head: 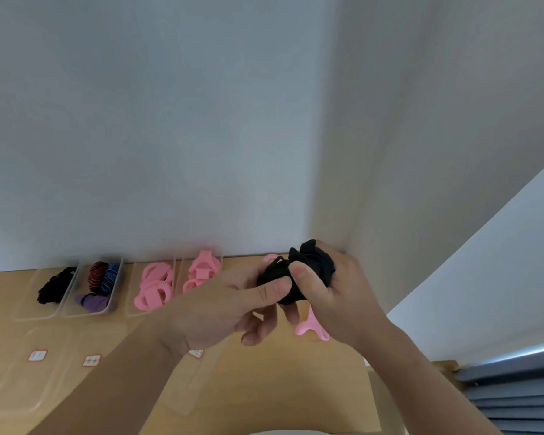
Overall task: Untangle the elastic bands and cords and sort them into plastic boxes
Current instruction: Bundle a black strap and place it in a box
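Note:
Both hands hold a black tangle of elastic bands (311, 268) above the wooden table. My left hand (233, 306) pinches its left side with thumb and fingers. My right hand (333, 293) grips it from the right, thumb on top. A pink band (311, 328) hangs below the hands. Four clear plastic boxes stand in a row by the wall: one with black bands (55, 285), one with striped and purple bands (99, 287), and two with pink bands (154, 287) (201, 271).
Clear box lids (29, 368) with small red-edged labels lie on the wooden table (264, 387) in front of the boxes. A white wall rises behind the table. Grey slats (515, 400) show at the lower right.

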### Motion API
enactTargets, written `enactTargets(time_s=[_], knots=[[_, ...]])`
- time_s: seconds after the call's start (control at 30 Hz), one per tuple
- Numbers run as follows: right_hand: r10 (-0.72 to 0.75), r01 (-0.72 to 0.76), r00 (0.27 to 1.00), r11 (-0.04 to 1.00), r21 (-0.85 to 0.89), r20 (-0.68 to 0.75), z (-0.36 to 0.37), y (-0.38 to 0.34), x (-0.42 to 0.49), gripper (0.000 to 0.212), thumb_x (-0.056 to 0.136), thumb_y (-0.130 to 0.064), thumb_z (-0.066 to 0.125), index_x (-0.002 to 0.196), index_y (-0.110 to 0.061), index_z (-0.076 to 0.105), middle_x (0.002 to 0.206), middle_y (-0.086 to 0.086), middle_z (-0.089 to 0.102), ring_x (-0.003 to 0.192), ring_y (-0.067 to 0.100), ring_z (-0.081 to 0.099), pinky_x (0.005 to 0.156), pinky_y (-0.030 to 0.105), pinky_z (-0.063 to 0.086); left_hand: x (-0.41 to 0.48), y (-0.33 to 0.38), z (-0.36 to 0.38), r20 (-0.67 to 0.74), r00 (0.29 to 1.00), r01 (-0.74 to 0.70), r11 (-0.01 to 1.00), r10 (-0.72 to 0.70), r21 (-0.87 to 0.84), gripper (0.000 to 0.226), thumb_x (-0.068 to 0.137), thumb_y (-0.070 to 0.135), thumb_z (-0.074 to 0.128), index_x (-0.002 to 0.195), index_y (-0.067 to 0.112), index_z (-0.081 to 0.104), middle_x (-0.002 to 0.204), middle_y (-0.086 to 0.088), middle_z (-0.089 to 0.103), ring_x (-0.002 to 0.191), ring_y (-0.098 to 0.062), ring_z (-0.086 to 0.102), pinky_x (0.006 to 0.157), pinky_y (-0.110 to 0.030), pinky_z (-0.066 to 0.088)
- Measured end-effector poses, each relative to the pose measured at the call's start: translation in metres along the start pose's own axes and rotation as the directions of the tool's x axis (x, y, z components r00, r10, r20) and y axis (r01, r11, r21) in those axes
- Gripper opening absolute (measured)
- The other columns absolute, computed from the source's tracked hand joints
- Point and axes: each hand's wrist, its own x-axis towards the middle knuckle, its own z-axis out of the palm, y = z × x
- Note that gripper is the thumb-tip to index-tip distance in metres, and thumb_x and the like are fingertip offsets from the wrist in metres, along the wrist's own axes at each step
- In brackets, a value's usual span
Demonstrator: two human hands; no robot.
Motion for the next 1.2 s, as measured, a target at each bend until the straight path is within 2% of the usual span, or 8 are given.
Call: enactTargets(time_s=[0.3, 0.53, 0.7, 0.77, 0.87, 0.97, 1.1, 1.2], knots=[[-0.114, 0.108, 0.992, 0.987, -0.116, -0.052, -0.006, -0.002, 0.003, 0.015, 0.088, -0.066, 0.047, 0.077, -0.057, 0.044, 0.059, -0.020, 0.052, 0.044, 0.008, 0.047, 0.042, 0.019, 0.036, 0.010, 0.007, 0.015, -0.113, 0.993, 0.009, 0.965, -0.040, -0.261, 0.039, 0.091, 0.055, 0.060, 0.087, 0.017, 0.063, 0.074, 0.000, 0.046, 0.058, -0.014, 0.028, 0.040, -0.020, 0.028], [-0.001, 0.001, 1.000, 1.000, -0.018, 0.018, -0.001, 0.001, 0.005, 0.055, 0.075, -0.093, 0.045, 0.080, -0.038, 0.050, 0.070, -0.016, 0.051, 0.054, 0.006, 0.047, 0.046, 0.026, 0.041, 0.015, 0.008, 0.013, -0.220, 0.975, -0.127, 0.916, 0.043, -0.381, 0.032, 0.099, 0.041, 0.059, 0.078, 0.017, 0.055, 0.072, 0.001, 0.040, 0.055, -0.010, 0.027, 0.035, -0.017, 0.028], [0.081, -0.126, 0.980, 0.960, 0.249, 0.183, 0.009, -0.001, 0.004, 0.020, 0.086, -0.059, 0.067, 0.086, -0.039, 0.066, 0.080, -0.002, 0.070, 0.055, -0.002, 0.061, 0.047, 0.008, 0.045, 0.027, 0.007, 0.020, -0.341, 0.939, -0.195, 0.885, 0.043, -0.424, 0.039, 0.093, 0.045, 0.060, 0.097, 0.007, 0.056, 0.066, -0.003, 0.042, 0.041, -0.008, 0.029, 0.030, -0.017, 0.027], [0.115, -0.170, 0.969, 0.952, 0.254, 0.218, 0.017, -0.006, 0.003, 0.012, 0.095, -0.049, 0.063, 0.084, -0.045, 0.066, 0.068, -0.013, 0.070, 0.060, -0.006, 0.063, 0.049, 0.004, 0.044, 0.034, 0.005, 0.024, -0.441, 0.898, -0.216, 0.891, 0.020, -0.400, 0.042, 0.096, 0.046, 0.056, 0.103, 0.005, 0.058, 0.067, -0.009, 0.045, 0.037, -0.012, 0.027, 0.030, -0.017, 0.028], [0.280, -0.350, 0.931, 0.867, 0.353, 0.235, 0.026, -0.005, -0.002, 0.056, 0.080, -0.081, 0.055, 0.086, -0.026, 0.062, 0.060, -0.007, 0.054, 0.051, 0.005, 0.050, 0.046, 0.015, 0.041, 0.042, -0.005, 0.031, -0.571, 0.819, -0.209, 0.952, 0.046, -0.222, 0.033, 0.106, 0.039, 0.050, 0.089, 0.011, 0.054, 0.059, -0.002, 0.047, 0.034, -0.012, 0.031, 0.033, -0.020, 0.031], [0.492, -0.593, 0.801, 0.582, 0.557, 0.339, 0.027, -0.004, -0.003, 0.079, 0.065, -0.096, 0.052, 0.081, -0.019, 0.055, 0.065, -0.001, 0.032, 0.051, 0.014, 0.029, 0.046, 0.025, 0.031, 0.044, -0.015, 0.029, -0.595, 0.754, -0.151, 0.955, 0.279, 0.256, 0.028, 0.103, 0.047, 0.047, 0.087, 0.025, 0.054, 0.061, 0.012, 0.050, 0.049, -0.007, 0.046, 0.050, -0.022, 0.038], [0.553, -0.709, 0.678, 0.320, 0.628, 0.484, 0.023, -0.009, -0.002, 0.076, 0.074, -0.093, 0.047, 0.090, -0.022, 0.067, 0.066, -0.001, 0.040, 0.053, 0.015, 0.026, 0.040, 0.023, 0.024, 0.046, -0.022, 0.026, -0.468, 0.693, -0.158, 0.749, 0.548, 0.643, 0.022, 0.098, 0.051, 0.042, 0.094, 0.030, 0.048, 0.082, 0.015, 0.060, 0.076, -0.008, 0.061, 0.063, -0.019, 0.045], [0.584, -0.741, 0.614, 0.195, 0.643, 0.530, 0.018, -0.014, 0.000, 0.069, 0.077, -0.088, 0.050, 0.075, -0.021, 0.067, 0.059, -0.002, 0.041, 0.047, 0.010, 0.030, 0.033, 0.017, 0.020, 0.047, -0.026, 0.023, -0.304, 0.658, -0.172, 0.530, 0.689, 0.830, 0.026, 0.100, 0.042, 0.044, 0.100, 0.018, 0.055, 0.085, 0.011, 0.053, 0.071, -0.010, 0.055, 0.062, -0.027, 0.045]])
